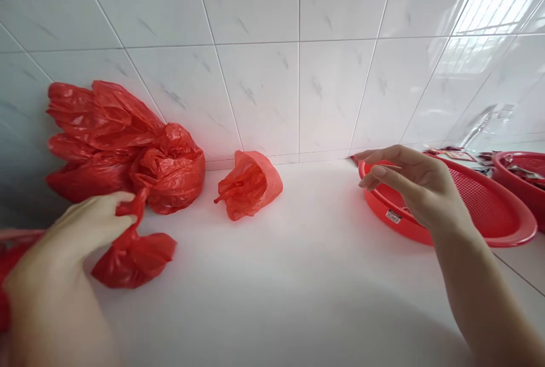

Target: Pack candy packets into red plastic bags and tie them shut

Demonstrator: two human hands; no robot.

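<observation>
My left hand (100, 216) is closed round the twisted neck of a small red plastic bag (134, 262). The bag hangs below my fingers, its filled end at or just over the white counter; I cannot see what is inside. Several full red plastic bags (102, 129) are heaped against the wall behind that hand. To the right of them, a crumpled red bag (251, 185) lies by itself with its mouth open. My right hand (411, 182) is over the near left rim of a red plastic basket (489, 202), fingers curved and apart, with nothing in them.
White tiles (264, 95) line the wall behind the counter (298, 276). A second red basket (519, 185) with packets in it stands at the far right. Small dark red packets (455, 155) lie behind the baskets. More red plastic (17, 248) shows at the left edge.
</observation>
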